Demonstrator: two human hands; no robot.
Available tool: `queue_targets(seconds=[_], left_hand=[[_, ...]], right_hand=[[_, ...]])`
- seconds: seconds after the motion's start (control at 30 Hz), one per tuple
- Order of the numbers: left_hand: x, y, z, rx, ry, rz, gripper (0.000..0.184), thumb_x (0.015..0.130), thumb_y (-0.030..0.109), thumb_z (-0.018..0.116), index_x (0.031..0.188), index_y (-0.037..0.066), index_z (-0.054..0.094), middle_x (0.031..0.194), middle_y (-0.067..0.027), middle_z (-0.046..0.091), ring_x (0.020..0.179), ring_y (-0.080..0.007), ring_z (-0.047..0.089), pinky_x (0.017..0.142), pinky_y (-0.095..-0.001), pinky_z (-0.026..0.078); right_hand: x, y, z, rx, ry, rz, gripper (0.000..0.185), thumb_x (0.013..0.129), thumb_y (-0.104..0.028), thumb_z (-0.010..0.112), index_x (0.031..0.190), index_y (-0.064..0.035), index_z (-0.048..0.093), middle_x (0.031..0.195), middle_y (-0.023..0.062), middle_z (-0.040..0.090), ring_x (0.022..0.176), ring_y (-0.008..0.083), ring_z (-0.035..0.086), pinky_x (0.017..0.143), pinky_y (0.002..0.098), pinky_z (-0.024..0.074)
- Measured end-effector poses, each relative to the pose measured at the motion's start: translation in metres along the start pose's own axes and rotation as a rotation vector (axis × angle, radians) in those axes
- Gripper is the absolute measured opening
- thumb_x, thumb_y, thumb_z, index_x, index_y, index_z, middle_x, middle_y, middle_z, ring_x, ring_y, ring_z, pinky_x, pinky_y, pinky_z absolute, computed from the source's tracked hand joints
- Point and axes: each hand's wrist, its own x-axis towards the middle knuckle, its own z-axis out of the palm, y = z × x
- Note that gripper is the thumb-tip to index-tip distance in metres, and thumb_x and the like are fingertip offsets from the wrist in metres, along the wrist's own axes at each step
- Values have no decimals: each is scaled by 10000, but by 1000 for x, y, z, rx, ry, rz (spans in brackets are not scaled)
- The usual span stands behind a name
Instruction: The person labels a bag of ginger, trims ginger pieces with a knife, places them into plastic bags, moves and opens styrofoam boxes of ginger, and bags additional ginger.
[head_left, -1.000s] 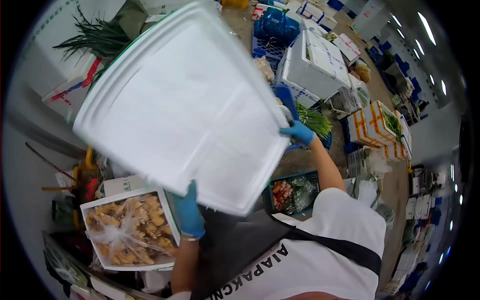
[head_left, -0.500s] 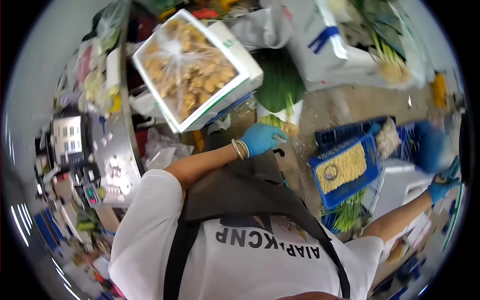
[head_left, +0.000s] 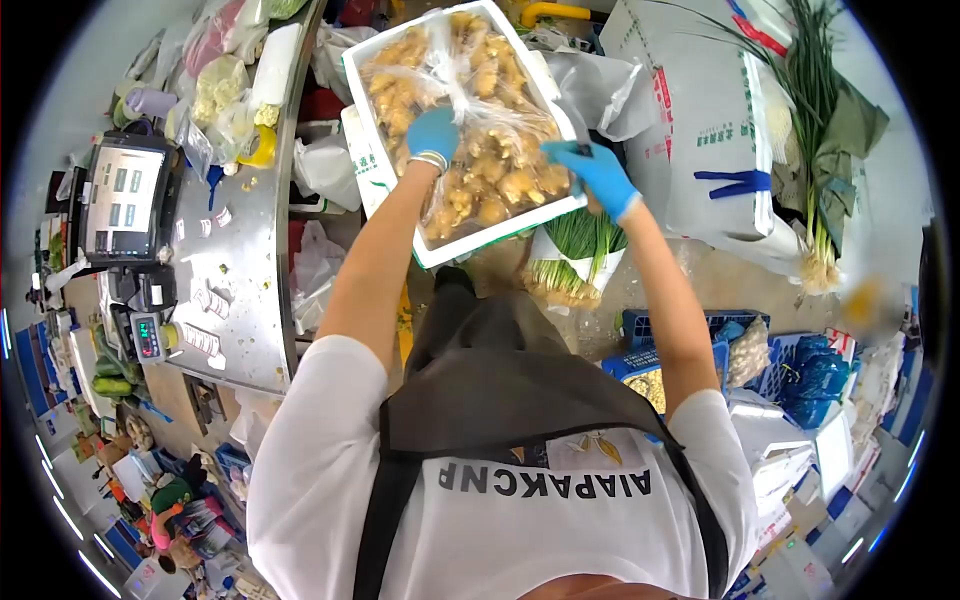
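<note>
"Head view: where's the ginger (head_left: 492, 205)?"
"Twelve o'clock, in a white box (head_left: 505, 228). Left hand (head_left: 433, 138) over the ginger, right hand (head_left: 600, 177) at the box's four-o'clock edge; I can't tell either's opening or grip."

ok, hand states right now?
Left hand: at the plastic bag over the ginger; grip can't be told.
Right hand: by the white box's right edge; grip can't be told.

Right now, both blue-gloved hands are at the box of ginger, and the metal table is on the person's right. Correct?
Not quite: the head view shows the metal table on the person's left, not right. The left hand and right hand are at the box of ginger.
</note>
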Motion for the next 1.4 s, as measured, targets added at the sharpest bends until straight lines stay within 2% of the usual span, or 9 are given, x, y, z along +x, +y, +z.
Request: queue_targets(seconds=[0.4,0.53,0.6,0.7,0.8,0.97,1.13,1.3,1.4], left_hand=[[-217,-187,-95,-2084,-6,-842,172,831,-64,563,935,65,611,934,-92,641,826,-230,607,767,-346,516],[-223,-226,-41,-2029,-105,-1146,143,852,-15,579,975,51,614,922,-66,652,836,-197,632,734,-267,526],[-223,-233,-39,-1074,-319,-410,150,849,-14,582,991,22,616,929,-73,656,825,-212,639,746,-271,529],[-210,-263,-30,-843,-230,-990,183,848,-6,569,1022,-21,624,984,-105,658,880,-226,635,791,-304,514],[-113,-137,-167,-146,525,-274,217,877,37,525,1057,-5,639,1017,-124,657,934,-243,623,838,-361,488],[-50,-38,-126,-184,-47,108,682,765,327,744,1332,50,484,1205,-195,589,1109,-318,560,944,-420,434],[-44,-51,-92,160,-447,-1,405,784,320,690,1114,109,588,810,-55,644,745,-261,621,697,-425,427],[-111,-22,-137,208,-381,406,174,763,187,601,933,159,625,989,-50,630,926,-222,605,805,-413,417],[-170,-4,-136,-22,-224,506,138,786,170,566,878,180,668,1110,19,609,1008,-209,587,969,-399,403]], right_hand=[[114,8,123,-1137,-72,-118,323,828,-376,658,971,-86,644,879,161,655,847,313,640,772,412,488],[23,25,55,-882,-61,223,416,855,-435,640,876,-19,641,797,177,640,721,296,612,689,388,472],[-38,93,-27,-984,-25,380,432,816,-401,716,874,21,643,662,106,575,600,164,495,578,351,430],[-99,80,-53,-450,404,560,331,801,-299,759,898,7,678,691,-8,600,585,70,497,526,249,407],[-61,24,-31,-377,632,351,335,818,-232,742,1052,0,683,778,-6,633,630,73,525,559,244,440],[97,-36,88,-669,355,-72,596,789,-230,750,1338,-131,540,1361,127,508,1097,219,588,923,324,466],[209,5,2,-754,188,-147,221,790,-176,655,986,-77,687,858,170,676,841,333,645,777,393,520],[148,33,-211,-206,759,600,342,769,-179,708,1085,-64,645,869,71,665,656,197,586,594,299,498],[99,14,-223,-415,917,409,391,790,-195,710,1147,-59,625,879,33,664,597,134,560,517,258,481]])
